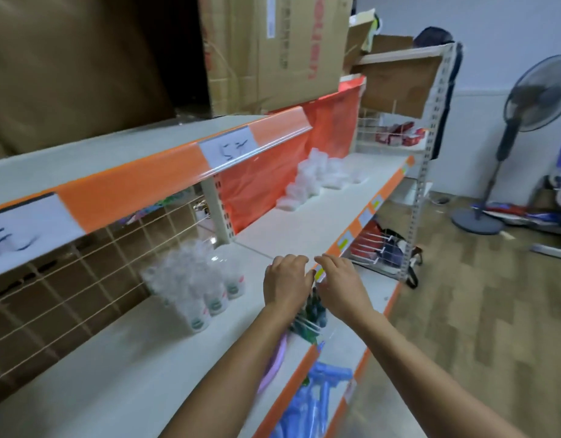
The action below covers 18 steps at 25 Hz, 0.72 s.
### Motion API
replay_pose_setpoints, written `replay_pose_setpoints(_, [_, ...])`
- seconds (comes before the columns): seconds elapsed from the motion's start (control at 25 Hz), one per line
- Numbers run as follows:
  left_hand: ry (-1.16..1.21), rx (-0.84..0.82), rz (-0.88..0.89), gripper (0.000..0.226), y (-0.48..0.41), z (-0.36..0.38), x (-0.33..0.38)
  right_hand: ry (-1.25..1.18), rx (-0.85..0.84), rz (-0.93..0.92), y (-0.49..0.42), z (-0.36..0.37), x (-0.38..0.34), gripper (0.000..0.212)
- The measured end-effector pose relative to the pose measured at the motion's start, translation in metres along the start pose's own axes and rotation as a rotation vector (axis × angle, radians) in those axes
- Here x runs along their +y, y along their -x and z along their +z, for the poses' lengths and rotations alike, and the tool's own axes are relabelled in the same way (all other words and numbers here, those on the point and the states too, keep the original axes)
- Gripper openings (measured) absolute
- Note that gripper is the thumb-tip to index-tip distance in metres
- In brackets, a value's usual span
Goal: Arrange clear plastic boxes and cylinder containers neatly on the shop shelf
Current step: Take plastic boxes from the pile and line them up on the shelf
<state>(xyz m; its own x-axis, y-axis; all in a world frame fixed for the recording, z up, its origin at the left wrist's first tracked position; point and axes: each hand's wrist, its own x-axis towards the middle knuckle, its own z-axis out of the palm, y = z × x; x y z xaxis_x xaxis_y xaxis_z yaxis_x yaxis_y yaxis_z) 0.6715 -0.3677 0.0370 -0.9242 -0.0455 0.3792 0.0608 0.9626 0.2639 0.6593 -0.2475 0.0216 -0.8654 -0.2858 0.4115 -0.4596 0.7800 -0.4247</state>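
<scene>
- The cylinders (203,289) are bunched at the back left of the shelf (115,358), in a loose diagonal. Square them into rows with the labels facing out.
- Your left hand (287,286) hovers over the front edge, fingers loosely bent, holding nothing I can see. The cylinders are near, so send that one.
- The boxes (317,181) are piled further along, well apart from both hands. I reckon you'll have to step over.
- Right hand (342,284): fingers mostly straight, empty too. The boxes look light and slidey, so lift them, don't shove.
</scene>
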Motion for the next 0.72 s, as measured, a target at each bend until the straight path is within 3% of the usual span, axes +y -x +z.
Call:
replay_pose_setpoints(0.32, [0.007, -0.076, 0.029, 0.038, -0.114, 0.067, 0.019, 0.019, -0.008, 0.071, -0.086, 0.019, 0.089, 0.049])
replay_pose_setpoints(0.72, [-0.004, -0.093, -0.078, 0.053, -0.26, 0.129, -0.012, 0.0, -0.114, 0.102, -0.231, 0.061, 0.16, 0.053])
